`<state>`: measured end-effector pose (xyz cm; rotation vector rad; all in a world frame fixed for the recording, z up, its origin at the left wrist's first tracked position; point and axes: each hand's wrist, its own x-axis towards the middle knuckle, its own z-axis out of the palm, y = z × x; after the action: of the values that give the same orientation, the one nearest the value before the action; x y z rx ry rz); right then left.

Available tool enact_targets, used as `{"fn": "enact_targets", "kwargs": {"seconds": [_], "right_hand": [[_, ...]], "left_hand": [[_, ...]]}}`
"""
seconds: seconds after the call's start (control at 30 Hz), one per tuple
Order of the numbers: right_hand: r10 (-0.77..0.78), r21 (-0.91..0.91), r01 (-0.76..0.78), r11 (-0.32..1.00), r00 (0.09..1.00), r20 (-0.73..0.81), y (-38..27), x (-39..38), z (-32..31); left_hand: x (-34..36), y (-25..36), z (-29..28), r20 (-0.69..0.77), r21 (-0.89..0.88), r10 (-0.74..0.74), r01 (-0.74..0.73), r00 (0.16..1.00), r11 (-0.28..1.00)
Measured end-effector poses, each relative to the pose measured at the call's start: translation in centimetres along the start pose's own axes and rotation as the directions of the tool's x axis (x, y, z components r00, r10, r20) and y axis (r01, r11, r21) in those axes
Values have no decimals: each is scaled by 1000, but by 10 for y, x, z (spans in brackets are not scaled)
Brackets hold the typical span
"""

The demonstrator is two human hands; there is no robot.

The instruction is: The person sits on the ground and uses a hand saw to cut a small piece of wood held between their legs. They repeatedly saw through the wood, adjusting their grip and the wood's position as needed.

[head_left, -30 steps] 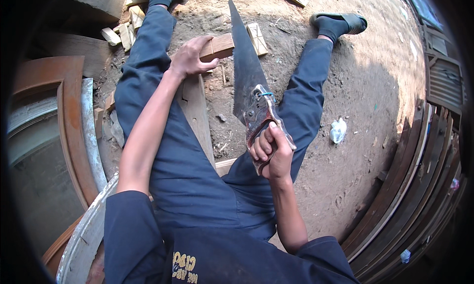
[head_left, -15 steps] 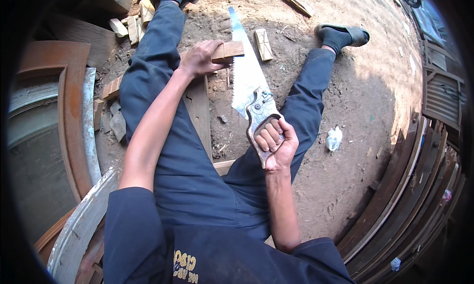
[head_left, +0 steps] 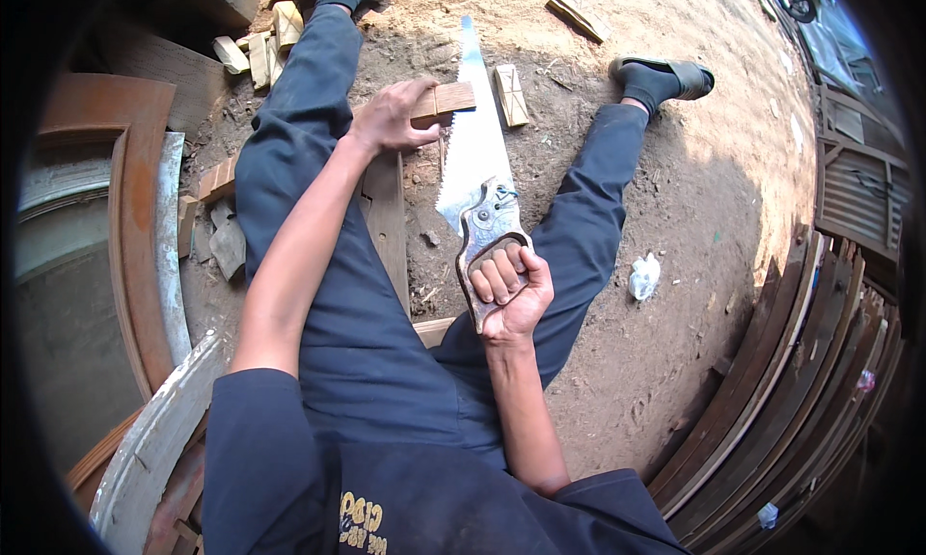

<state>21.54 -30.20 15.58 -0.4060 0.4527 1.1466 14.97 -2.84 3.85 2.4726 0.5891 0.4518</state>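
My right hand [head_left: 511, 290] is wrapped through the handle of a handsaw [head_left: 477, 155], whose long bright blade points away from me with its teeth to the left. My left hand [head_left: 394, 116] grips a short brown wooden block [head_left: 453, 99] and presses it over a wooden plank [head_left: 388, 222] between my legs. The right end of the block overlaps the toothed edge of the blade; whether the teeth touch the wood I cannot tell. A small marked wood offcut [head_left: 512, 95] lies on the dirt just right of the blade.
Several wood scraps [head_left: 258, 58] lie beyond my left leg. A brown wooden frame [head_left: 145, 227] leans at the left. Stacked dark boards [head_left: 772, 381] line the right side. A crumpled clear plastic bag [head_left: 644, 277] and another wood piece [head_left: 578, 17] rest on the ground.
The saw handle and my right hand have swung left, while the blade's tip has shifted slightly right. My left hand and the block have hardly moved.
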Motion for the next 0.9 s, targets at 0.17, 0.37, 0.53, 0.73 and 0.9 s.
{"fn": "enact_targets", "kwargs": {"seconds": [0.17, 0.37, 0.53, 0.73, 0.9], "right_hand": [[-5, 50, 5, 999, 1000, -18, 7, -6, 3], [8, 171, 2, 985, 998, -58, 7, -9, -5], [-20, 46, 22, 999, 999, -46, 7, -7, -1], [-18, -227, 12, 974, 1000, -21, -2, -1, 10], [-62, -499, 0, 866, 992, -107, -16, 2, 12]], "left_hand": [[-2, -3, -2, 30, -148, -73, 77, 997, 986], [-4, 2, 4, 58, -72, -92, 96, 994, 993], [-2, 3, 0, 13, -113, -137, 137, 991, 984], [7, 16, -16, -214, -229, -112, 62, 970, 971], [22, 20, -22, -194, -261, -222, 168, 956, 951]]}}
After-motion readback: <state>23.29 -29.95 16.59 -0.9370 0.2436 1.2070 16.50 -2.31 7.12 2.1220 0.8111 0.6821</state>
